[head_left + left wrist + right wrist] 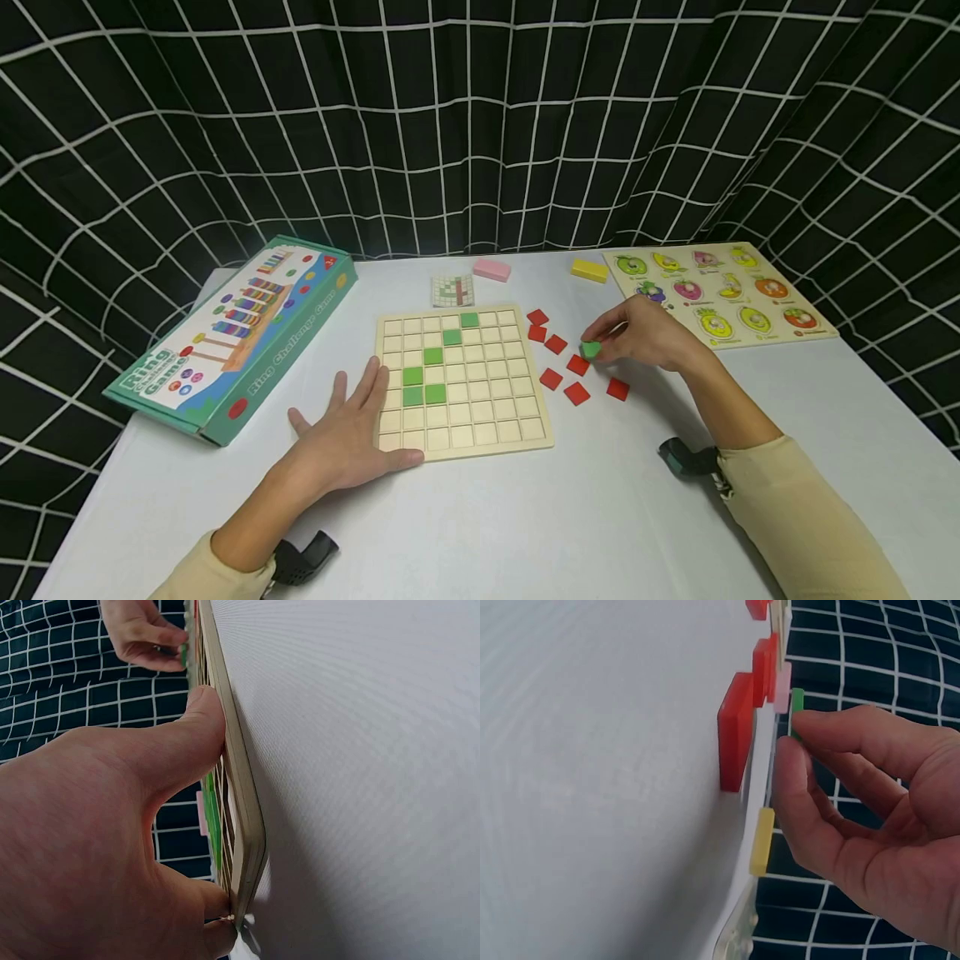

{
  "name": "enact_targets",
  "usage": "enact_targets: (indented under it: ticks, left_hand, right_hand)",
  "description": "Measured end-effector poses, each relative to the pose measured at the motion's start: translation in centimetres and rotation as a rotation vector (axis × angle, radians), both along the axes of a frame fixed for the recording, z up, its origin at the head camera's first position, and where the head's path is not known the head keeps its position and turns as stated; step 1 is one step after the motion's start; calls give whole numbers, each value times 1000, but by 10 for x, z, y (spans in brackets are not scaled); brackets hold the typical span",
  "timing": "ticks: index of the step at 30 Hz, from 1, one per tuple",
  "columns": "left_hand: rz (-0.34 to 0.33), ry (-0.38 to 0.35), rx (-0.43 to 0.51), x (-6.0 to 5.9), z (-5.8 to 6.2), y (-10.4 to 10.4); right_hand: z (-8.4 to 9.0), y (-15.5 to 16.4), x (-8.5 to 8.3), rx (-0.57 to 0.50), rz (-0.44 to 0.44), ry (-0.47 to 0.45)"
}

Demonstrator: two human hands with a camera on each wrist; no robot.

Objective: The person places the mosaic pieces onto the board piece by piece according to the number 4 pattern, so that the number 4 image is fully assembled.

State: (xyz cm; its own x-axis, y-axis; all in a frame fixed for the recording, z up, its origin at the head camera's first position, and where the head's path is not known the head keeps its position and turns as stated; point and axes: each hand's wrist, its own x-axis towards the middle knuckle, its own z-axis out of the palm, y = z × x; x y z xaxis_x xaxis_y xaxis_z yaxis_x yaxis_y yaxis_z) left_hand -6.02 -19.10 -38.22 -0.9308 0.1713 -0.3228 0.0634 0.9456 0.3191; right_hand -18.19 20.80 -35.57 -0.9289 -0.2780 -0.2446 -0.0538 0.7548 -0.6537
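Observation:
A wooden grid board (pixel 487 412) lies on the white table, with several green square tiles (pixel 433 356) set in its cells along a diagonal and near its left side. My left hand (pixel 341 437) is spread at the board's lower left corner. Its thumb (pixel 202 724) rests on the near edge, and the fairly straight fingers touch the left edge. Right of the board, my right hand (pixel 645 335) pinches a green tile (pixel 797 712) between thumb and fingertips, raised above the table. Several red tiles (pixel 577 393) are scattered below and beside that hand.
Behind the board lies a small pattern card (pixel 453 292), with a pink block (pixel 492 269) and a yellow block (pixel 590 271) nearby. A Ring Challenge Game box (pixel 240 333) stands at left, a fruit puzzle board (pixel 723 292) at back right. A black grid-patterned curtain (pixel 480 125) hangs behind.

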Motion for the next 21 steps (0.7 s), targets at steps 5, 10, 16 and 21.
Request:
enact_targets:
  ticks: [5,10,16,21]
  left_hand:
    - [0,-5,3,0,0,0]
    - [2,-13,-4,0,0,0]
    - [1,-12,-5,0,1,0]
    - [1,-11,-1,0,1,0]
  right_hand:
    - [1,-5,2,5,3,27]
    - [6,-14,5,-5,18,34]
    - [11,-28,6,-29,28,33]
    - [14,-40,8,-53,41,49]
